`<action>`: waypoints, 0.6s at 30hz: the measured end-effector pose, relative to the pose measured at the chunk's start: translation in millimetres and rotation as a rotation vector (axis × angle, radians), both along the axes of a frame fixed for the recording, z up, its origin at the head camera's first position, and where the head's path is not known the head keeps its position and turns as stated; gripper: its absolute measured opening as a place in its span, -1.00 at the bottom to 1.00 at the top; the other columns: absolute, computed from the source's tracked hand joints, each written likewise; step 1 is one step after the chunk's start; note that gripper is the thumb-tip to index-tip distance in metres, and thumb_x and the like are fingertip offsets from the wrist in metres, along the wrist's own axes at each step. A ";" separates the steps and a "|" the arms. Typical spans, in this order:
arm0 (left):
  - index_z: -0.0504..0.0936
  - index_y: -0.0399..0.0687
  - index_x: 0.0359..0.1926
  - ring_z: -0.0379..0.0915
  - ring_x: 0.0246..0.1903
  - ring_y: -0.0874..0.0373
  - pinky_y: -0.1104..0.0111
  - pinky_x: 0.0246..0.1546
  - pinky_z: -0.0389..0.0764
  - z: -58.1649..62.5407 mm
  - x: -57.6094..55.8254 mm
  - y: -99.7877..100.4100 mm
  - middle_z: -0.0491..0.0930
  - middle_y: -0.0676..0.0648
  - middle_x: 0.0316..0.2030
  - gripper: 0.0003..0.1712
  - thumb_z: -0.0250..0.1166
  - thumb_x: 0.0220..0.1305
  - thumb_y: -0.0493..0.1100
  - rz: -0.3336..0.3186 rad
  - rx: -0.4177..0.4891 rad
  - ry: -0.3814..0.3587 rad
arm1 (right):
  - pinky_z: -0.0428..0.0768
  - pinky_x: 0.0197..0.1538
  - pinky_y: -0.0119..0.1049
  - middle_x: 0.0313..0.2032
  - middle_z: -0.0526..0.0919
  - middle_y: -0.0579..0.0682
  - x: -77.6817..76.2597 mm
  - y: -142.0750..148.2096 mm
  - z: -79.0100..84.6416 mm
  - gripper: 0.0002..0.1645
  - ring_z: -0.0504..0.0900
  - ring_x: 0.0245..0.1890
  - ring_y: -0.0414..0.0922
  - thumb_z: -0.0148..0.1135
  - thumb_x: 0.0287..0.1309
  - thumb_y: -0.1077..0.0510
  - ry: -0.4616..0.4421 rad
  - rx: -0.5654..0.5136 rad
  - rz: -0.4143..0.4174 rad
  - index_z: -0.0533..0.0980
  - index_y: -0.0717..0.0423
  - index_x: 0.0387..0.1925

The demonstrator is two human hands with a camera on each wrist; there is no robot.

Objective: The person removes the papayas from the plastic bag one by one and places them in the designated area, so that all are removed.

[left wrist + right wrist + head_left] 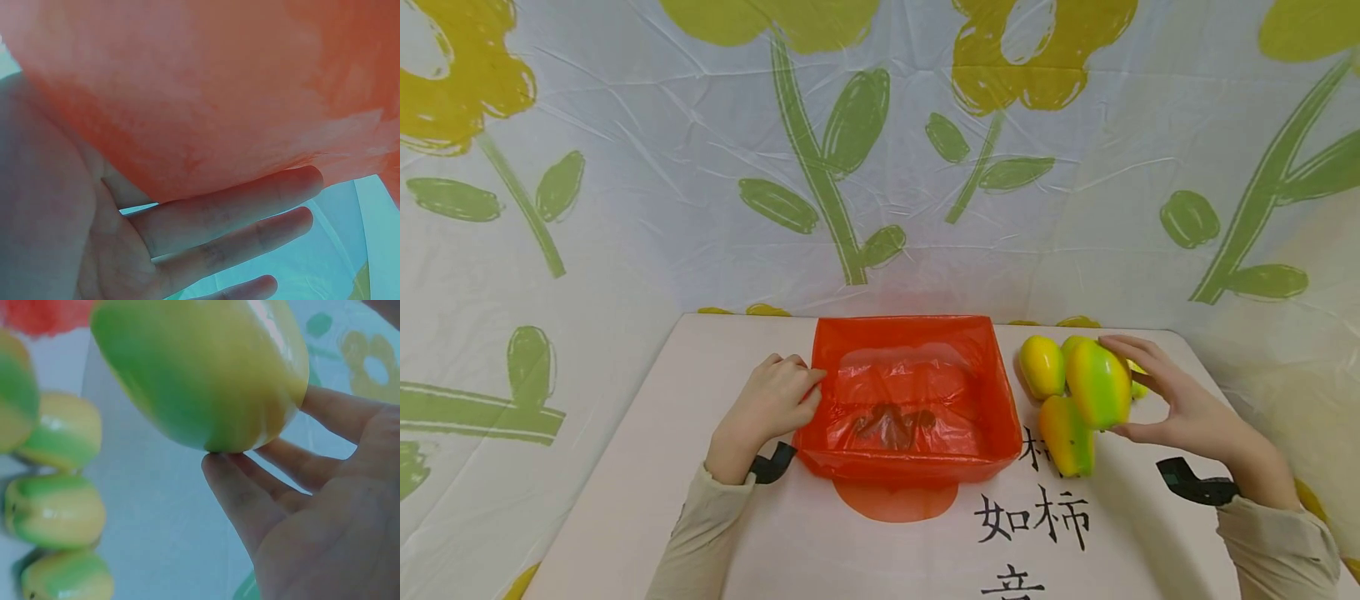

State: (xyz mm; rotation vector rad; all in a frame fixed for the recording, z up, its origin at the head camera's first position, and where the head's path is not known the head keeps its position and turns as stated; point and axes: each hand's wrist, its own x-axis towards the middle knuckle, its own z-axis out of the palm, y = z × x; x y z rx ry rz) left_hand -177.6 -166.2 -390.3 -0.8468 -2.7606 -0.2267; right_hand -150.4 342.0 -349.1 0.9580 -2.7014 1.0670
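A red plastic bag (917, 467) stands wide open in a box shape at the middle of the table, its inside facing up. My left hand (778, 396) pinches its left rim. In the left wrist view, the fingers (231, 215) lie along the outside of the red plastic (206, 112), and the thumb is mostly hidden. My right hand (1180, 400) holds a yellow-green mango (1099, 383) between thumb and fingertips, right of the bag. Close by are several more mangoes (1042, 367), partly covered by the held one in the head view.
The pale table (662, 500) has black written characters (1033, 517) near its front right. A rounded red flap (898, 502) spreads in front of the bag. Behind and at the sides hangs a cloth (700, 208) with yellow flowers and green leaves.
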 end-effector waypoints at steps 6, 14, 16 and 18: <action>0.73 -0.11 -0.31 0.51 -0.38 0.02 0.19 -0.33 0.43 0.9 0.3 -0.7 0.41 0.08 -0.67 -0.80 0.17 0.15 -0.27 0.001 -0.004 -0.016 | 0.26 0.15 -0.71 0.38 0.21 -0.02 4.7 16.8 -8.6 0.32 0.22 0.30 -0.34 0.59 -0.52 0.55 -0.009 -0.021 -0.009 0.19 0.32 0.43; 0.74 -0.12 -0.27 0.52 -0.38 0.01 0.18 -0.33 0.44 0.9 0.0 -1.4 0.40 0.09 -0.68 -0.77 0.16 0.16 -0.28 -0.007 -0.004 -0.005 | 0.25 0.10 -0.74 0.34 0.22 -0.11 11.1 35.5 -31.4 0.30 0.22 0.26 -0.39 0.60 -0.47 0.50 -0.087 -0.032 -0.044 0.19 0.27 0.43; 0.75 -0.12 -0.26 0.52 -0.39 0.01 0.18 -0.34 0.44 0.5 -0.1 -1.5 0.40 0.09 -0.68 -0.76 0.16 0.15 -0.28 -0.012 -0.002 0.002 | 0.25 0.09 -0.75 0.35 0.19 -0.20 12.9 38.8 -37.4 0.29 0.18 0.27 -0.43 0.60 -0.44 0.49 -0.110 -0.028 -0.042 0.17 0.28 0.44; 0.75 -0.12 -0.26 0.52 -0.39 0.01 0.18 -0.34 0.44 0.1 -0.1 -1.6 0.39 0.09 -0.69 -0.76 0.15 0.15 -0.29 -0.015 -0.001 0.007 | 0.24 0.08 -0.75 0.35 0.17 -0.25 15.1 41.6 -42.8 0.29 0.16 0.27 -0.46 0.59 -0.42 0.47 -0.127 -0.023 -0.039 0.15 0.27 0.44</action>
